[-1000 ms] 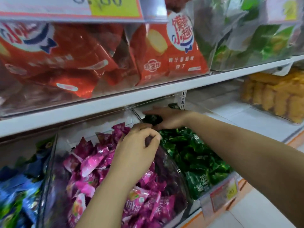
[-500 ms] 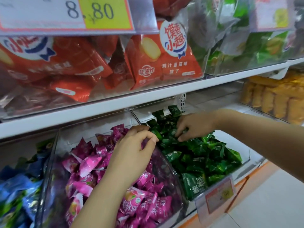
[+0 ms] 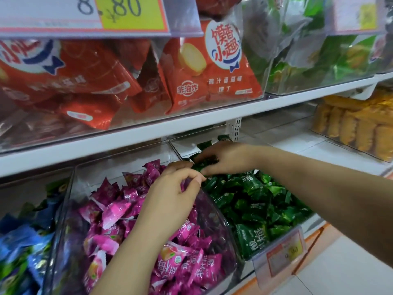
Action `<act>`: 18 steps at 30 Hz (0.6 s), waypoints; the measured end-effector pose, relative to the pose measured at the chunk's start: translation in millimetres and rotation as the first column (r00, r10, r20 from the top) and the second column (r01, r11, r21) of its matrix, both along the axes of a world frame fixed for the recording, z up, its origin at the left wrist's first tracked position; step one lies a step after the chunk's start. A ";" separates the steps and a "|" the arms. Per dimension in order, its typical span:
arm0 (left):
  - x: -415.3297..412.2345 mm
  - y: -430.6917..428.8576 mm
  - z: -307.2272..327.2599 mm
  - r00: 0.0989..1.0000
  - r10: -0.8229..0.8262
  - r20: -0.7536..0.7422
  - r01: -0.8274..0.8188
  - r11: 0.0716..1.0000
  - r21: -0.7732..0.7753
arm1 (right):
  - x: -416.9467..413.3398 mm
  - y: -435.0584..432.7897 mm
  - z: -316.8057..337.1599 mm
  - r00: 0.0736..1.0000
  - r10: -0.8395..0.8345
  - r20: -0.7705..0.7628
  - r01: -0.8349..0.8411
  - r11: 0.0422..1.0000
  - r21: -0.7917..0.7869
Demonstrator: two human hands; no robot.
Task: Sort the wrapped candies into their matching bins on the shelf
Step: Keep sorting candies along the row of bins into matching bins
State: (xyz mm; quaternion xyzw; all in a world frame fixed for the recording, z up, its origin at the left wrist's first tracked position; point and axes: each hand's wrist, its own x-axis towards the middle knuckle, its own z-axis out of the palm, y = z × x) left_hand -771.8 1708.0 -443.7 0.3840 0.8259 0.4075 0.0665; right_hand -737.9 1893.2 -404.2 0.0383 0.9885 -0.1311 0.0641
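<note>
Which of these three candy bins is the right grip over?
The green bin, rightmost of the three: the right grip holds green candies over its back. Its neighbours hold pink candies and blue candies.

- Pink candies [image 3: 119, 211]: magenta wrappers, white characters, a peach-and-green fruit picture.
- Green candies [image 3: 255, 201]: dark green wrappers, white characters.
- Blue candies [image 3: 19, 241]: blue wrappers with green patches.
- Snack bags [image 3: 210, 81]: red-orange, white round logo with red and blue characters.
- Price label [image 3: 127, 11]: yellow panel on white, dark digits.
- Shelf [image 3: 191, 124]: white.
</note>
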 end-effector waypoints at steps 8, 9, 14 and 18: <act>-2.5 -0.7 0.1 1.000 -0.013 0.014 0.014 1.000 -0.009 | -19.2 3.6 -19.8 0.991 0.084 0.103 -0.081 0.996 -0.035; -3.0 -0.9 -0.8 1.000 -0.013 0.007 0.013 1.000 -0.011 | -16.8 6.0 -15.7 0.993 0.078 0.093 -0.077 0.997 -0.014; -2.6 -0.4 -1.6 1.000 -0.006 -0.010 0.006 1.000 -0.020 | 6.8 26.0 -1.9 0.999 0.027 0.036 -0.029 0.998 0.048; -1.2 -0.1 -1.2 1.000 -0.009 -0.017 0.009 1.000 -0.023 | 31.5 45.0 8.0 0.993 -0.093 -0.069 0.099 0.992 0.080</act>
